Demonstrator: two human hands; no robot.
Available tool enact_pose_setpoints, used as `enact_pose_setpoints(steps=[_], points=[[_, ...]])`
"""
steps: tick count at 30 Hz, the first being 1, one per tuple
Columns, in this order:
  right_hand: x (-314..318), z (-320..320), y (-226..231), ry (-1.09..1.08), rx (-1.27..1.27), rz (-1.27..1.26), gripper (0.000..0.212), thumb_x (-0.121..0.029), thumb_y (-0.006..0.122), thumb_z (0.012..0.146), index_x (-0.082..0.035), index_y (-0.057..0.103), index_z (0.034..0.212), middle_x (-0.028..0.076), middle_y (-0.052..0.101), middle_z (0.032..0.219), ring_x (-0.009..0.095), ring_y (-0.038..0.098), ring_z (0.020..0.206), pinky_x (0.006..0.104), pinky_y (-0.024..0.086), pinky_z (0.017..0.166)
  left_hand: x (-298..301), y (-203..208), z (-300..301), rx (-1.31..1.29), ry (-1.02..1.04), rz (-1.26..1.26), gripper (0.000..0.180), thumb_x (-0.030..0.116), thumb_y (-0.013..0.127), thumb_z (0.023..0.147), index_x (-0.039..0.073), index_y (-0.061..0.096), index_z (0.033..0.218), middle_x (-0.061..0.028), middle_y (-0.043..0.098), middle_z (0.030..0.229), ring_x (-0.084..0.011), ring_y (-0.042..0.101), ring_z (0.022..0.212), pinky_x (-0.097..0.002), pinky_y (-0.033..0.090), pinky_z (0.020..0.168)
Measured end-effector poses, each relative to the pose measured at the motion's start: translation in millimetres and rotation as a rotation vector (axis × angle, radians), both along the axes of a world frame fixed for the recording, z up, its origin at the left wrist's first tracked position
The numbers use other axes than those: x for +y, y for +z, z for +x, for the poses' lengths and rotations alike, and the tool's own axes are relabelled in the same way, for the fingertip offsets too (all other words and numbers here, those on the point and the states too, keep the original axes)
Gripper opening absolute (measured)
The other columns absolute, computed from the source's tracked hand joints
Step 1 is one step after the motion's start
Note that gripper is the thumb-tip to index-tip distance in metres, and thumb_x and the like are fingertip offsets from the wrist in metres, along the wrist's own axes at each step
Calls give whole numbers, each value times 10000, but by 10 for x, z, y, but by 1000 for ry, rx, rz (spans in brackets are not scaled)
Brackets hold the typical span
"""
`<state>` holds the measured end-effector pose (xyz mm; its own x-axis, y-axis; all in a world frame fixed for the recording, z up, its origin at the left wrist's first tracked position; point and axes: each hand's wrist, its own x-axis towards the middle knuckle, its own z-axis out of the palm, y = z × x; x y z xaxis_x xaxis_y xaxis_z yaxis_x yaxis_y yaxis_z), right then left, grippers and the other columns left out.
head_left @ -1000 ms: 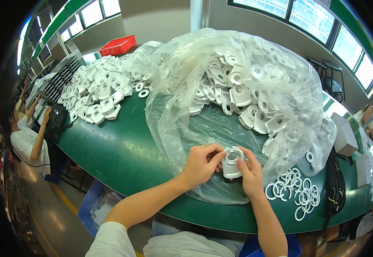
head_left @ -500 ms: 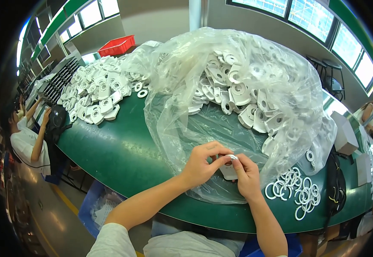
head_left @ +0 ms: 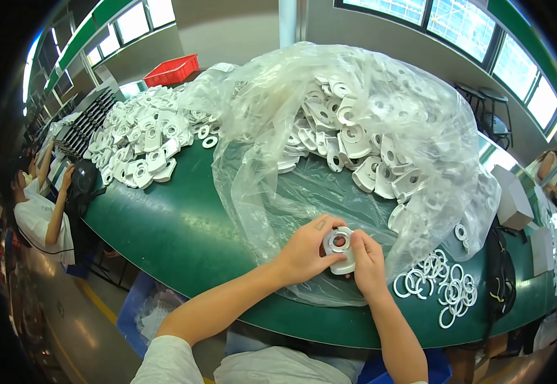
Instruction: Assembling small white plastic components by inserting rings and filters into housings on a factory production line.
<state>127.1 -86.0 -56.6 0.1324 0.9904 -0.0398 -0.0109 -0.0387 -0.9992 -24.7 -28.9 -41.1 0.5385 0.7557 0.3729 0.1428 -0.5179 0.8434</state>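
Between my hands, over the front of the clear plastic bag, is a white plastic part [head_left: 343, 265] with a round ringed hole at its upper end. My left hand [head_left: 309, 249] grips its left side, thumb below the hole. My right hand [head_left: 369, 259] pinches its right edge, thumb near the ring. The hole faces up toward me. Beyond my hands the clear plastic bag [head_left: 259, 173] lies open over a heap of similar white parts [head_left: 355, 137]. Loose white rings [head_left: 461, 291] lie to the right of my right hand.
Another pile of white parts [head_left: 141, 141] covers the table's far left, with a red crate [head_left: 171, 69] behind it. A black bag [head_left: 502, 275] and white boxes [head_left: 512, 198] are at the right. One co-worker [head_left: 41, 214] sits at the left; a blue bin [head_left: 131, 320] stands below the green table edge.
The white part has been tilted so its round hole now faces up and shows plainly. My fingers have shifted from its top edge to its sides.
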Motion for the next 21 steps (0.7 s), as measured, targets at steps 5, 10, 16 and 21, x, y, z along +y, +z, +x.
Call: enact_pose_setpoints(steps=[5, 10, 16, 21], points=[[18, 109, -29, 95, 132, 17, 237, -214, 443, 971, -34, 595, 940, -11, 583, 705, 33, 495, 550, 188, 371, 456, 141, -67, -102, -150, -154, -241, 321, 22, 599, 847, 0, 573, 1167, -62, 626, 1004, -111, 599, 843, -248, 508, 685], [3, 90, 10, 170, 82, -21, 248, -98, 507, 897, 4, 547, 1120, 44, 639, 804, 74, 575, 639, 204, 429, 485, 233, -59, -173, -85, -91, -403, 238, 44, 535, 899, -27, 606, 1116, -38, 658, 880, -78, 596, 741, -234, 506, 665], [56, 79, -64, 155, 76, -12, 288, -34, 522, 870, 12, 514, 1154, 69, 648, 817, 86, 574, 606, 209, 433, 476, 180, -53, -164, -73, -90, -227, 363, 17, 643, 801, -22, 576, 1156, -104, 645, 968, -116, 614, 783, -266, 532, 693], [11, 86, -3, 166, 74, 30, 258, -4, 502, 887, 12, 517, 1143, 80, 651, 815, 81, 561, 583, 195, 412, 454, 209, -90, -160, -43, -146, -266, 462, -36, 665, 750, 4, 567, 1199, -118, 651, 929, -120, 618, 691, -256, 535, 606]])
